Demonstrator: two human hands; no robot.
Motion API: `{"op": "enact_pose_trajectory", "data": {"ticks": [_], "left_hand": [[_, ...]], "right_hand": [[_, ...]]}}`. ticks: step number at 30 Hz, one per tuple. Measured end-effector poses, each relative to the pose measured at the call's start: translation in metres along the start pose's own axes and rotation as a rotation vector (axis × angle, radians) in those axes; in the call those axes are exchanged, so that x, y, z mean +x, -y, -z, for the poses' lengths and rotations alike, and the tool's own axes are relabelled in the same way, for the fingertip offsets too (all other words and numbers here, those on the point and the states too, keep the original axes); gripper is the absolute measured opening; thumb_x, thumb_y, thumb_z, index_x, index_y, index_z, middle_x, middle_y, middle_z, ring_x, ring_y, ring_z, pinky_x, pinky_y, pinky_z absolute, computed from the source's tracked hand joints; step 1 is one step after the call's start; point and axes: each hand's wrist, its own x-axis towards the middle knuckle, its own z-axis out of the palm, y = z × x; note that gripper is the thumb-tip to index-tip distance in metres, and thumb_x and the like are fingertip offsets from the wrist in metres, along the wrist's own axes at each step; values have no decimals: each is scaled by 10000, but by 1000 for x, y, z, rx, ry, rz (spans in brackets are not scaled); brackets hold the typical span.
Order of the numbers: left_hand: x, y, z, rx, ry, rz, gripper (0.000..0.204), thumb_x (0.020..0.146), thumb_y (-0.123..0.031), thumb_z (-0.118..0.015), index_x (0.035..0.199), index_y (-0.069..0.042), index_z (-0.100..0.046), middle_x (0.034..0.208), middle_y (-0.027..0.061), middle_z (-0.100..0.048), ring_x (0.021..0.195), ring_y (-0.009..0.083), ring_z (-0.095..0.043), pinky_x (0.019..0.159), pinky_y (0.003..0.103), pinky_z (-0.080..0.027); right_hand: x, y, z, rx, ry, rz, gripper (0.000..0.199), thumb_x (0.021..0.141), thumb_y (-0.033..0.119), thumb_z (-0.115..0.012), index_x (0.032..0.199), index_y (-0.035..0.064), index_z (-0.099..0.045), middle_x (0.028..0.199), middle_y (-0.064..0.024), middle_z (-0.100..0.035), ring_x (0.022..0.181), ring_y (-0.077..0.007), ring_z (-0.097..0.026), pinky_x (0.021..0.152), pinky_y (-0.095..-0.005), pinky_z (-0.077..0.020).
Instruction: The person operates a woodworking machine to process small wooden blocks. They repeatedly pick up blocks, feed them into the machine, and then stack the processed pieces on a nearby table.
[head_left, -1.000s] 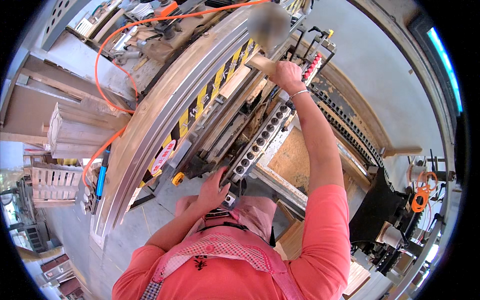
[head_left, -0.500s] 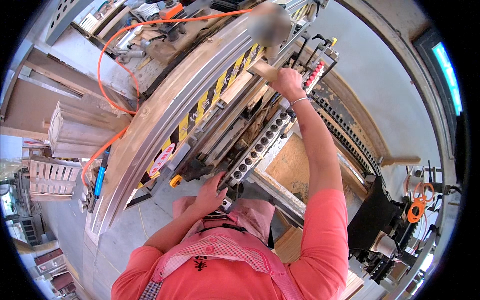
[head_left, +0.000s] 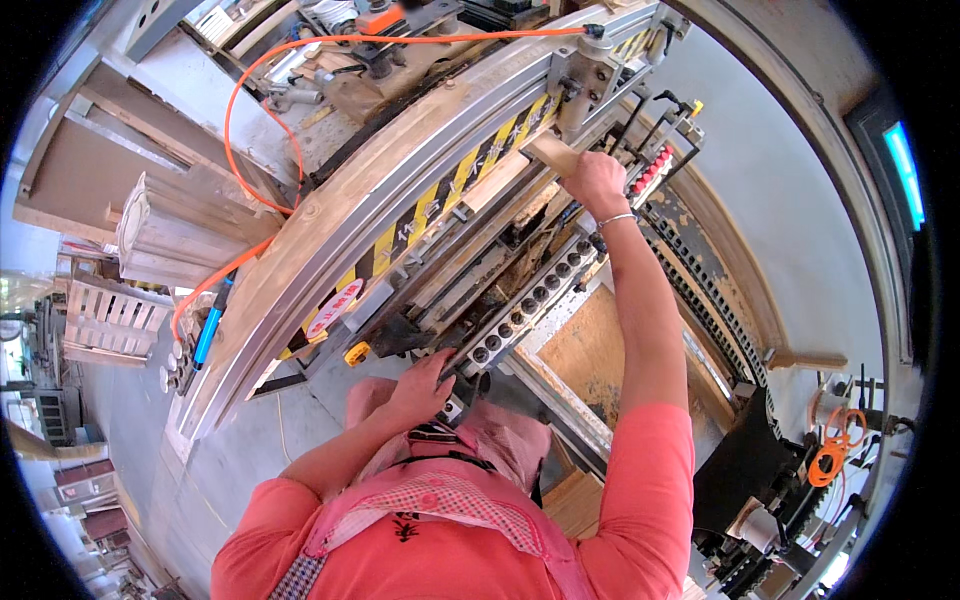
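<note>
My right hand reaches far forward, closed on the near end of a short pale wood block. The block's other end lies beside an upright metal cylinder on the machine's rail. Close by, a longer pale wood strip lies along the striped yellow-and-black edge. My left hand is low in front of my apron, its fingers curled at the near end of a metal bar with a row of black round knobs. What those fingers grip is partly hidden.
A curved-looking metal rail runs along the machine's left side. An orange hose loops over the workbench. Red knobs and black toothed strips lie right of my right hand. A yellow fitting juts out near my left hand.
The view has shifted, so the machine sits slightly lower and further right. My right hand still holds the wood block beside the cylinder, and my left hand stays at the bar's near end.
</note>
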Motion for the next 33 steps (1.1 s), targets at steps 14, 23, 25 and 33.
{"op": "enact_pose_trajectory", "data": {"ticks": [14,23,25,33], "left_hand": [[-6,9,10,63,133,-46,531,830,-160,-545,1303,-24,-344,1157,256,-527,1000,413,-543,849,466,-445],[4,15,7,-98,27,-243,559,771,-9,-552,1295,-13,-357,1234,226,-484,1121,384,-483,951,429,-392],[9,16,5,-167,79,-274,558,783,6,-536,1311,-13,-354,1286,228,-448,1201,387,-424,1018,428,-334],[12,29,-2,-236,92,-348,638,810,48,-496,1396,-53,-266,1392,197,-368,1297,316,-352,1073,371,-271]], "right_hand": [[-11,14,10,-16,4,-31,363,678,361,-702,880,60,-686,901,-138,-672,863,-293,-649,758,-387,-520],[-88,52,10,190,-478,-180,456,716,237,-716,1114,96,-545,1038,-124,-613,896,-331,-621,728,-411,-517],[-153,73,5,300,-622,-159,427,704,209,-722,1081,86,-565,985,-116,-624,828,-325,-625,696,-408,-512],[-470,157,-12,509,-598,-599,211,732,136,-714,919,63,-649,732,-82,-611,578,-212,-568,537,-316,-463]]}}
